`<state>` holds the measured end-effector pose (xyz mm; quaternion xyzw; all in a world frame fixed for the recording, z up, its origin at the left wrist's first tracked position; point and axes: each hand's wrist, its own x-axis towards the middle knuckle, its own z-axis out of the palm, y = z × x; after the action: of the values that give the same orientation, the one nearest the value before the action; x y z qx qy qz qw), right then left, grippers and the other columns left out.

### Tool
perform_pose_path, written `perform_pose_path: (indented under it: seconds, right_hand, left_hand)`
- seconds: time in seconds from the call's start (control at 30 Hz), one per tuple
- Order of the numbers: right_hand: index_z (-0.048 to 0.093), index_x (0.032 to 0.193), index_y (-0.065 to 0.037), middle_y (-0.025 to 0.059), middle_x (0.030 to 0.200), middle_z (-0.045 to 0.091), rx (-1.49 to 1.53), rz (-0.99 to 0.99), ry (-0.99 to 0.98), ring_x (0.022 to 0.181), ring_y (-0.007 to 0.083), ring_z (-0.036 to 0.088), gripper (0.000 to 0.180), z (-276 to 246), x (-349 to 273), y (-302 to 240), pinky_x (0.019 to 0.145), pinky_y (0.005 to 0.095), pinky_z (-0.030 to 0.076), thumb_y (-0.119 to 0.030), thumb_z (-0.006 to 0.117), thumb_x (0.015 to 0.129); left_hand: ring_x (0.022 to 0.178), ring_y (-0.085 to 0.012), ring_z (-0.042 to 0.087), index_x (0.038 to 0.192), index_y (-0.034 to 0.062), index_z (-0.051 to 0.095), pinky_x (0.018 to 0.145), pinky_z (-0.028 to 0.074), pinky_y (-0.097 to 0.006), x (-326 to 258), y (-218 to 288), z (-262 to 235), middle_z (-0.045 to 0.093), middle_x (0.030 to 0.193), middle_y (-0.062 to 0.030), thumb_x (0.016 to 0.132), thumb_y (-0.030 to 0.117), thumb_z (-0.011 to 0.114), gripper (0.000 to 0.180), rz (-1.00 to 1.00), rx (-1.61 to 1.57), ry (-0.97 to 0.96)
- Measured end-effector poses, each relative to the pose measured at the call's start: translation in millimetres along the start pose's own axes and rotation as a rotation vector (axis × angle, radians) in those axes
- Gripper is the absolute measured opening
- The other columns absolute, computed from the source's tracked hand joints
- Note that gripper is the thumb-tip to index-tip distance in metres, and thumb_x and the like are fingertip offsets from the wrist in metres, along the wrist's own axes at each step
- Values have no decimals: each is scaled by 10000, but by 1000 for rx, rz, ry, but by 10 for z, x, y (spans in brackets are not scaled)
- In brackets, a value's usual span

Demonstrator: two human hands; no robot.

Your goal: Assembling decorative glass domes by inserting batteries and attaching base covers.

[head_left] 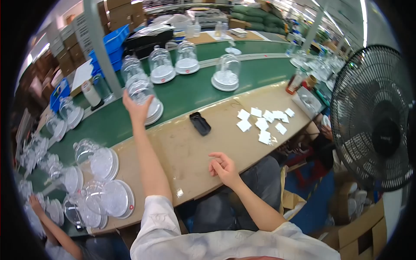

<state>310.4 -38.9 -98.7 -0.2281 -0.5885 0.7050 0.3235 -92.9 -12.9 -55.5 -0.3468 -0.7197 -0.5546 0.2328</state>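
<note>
My left hand [138,107] reaches out over the green conveyor belt, its thumb and fingers around the near side of a clear dome [141,89] on a round white base. Another clear dome [131,67] stands right behind it. Over the brown worktop, near its front edge, my right hand [225,170] is loosely curled with the fingers apart and nothing visible in it. A black tray-like holder [200,124] lies on the worktop between my hands. Several small white square cards [262,123] are scattered to the right of it.
More domes on bases [226,78] stand along the green belt [190,93]. Several lie on their sides [113,197] at the worktop's left end. A black fan [377,119] stands at right, near a bottle of reddish liquid [295,82]. A co-worker's arm [54,225] reaches in at lower left.
</note>
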Motion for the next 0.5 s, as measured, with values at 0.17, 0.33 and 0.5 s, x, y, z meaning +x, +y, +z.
perform_pose_path:
  seconds: [0.17,0.33,0.5]
  right_hand:
    - [557,1163,-13,28,782,596,130,124,7,650,81,535,223,-181,39,-109,616,219,453,-159,484,1011]
    - [609,1079,-14,4,772,590,42,13,210,656,64,529,186,-467,2,-224,602,216,438,-158,526,996]
    - [636,1046,-18,-7,834,598,-510,-188,684,729,63,533,150,-1155,81,-202,658,201,459,-59,626,902]
  left_hand:
    - [1221,-293,499,1301,-39,489,1071,374,-365,178,330,-68,521,1290,-181,897,247,683,531,-82,-119,200]
    - [1008,-179,636,1206,-14,571,877,499,-256,306,849,-183,645,1094,-108,977,113,546,263,-137,-789,49]
    - [959,-179,664,1178,3,600,820,515,-272,267,1120,-278,674,1044,-97,984,147,549,247,-201,-822,-127]
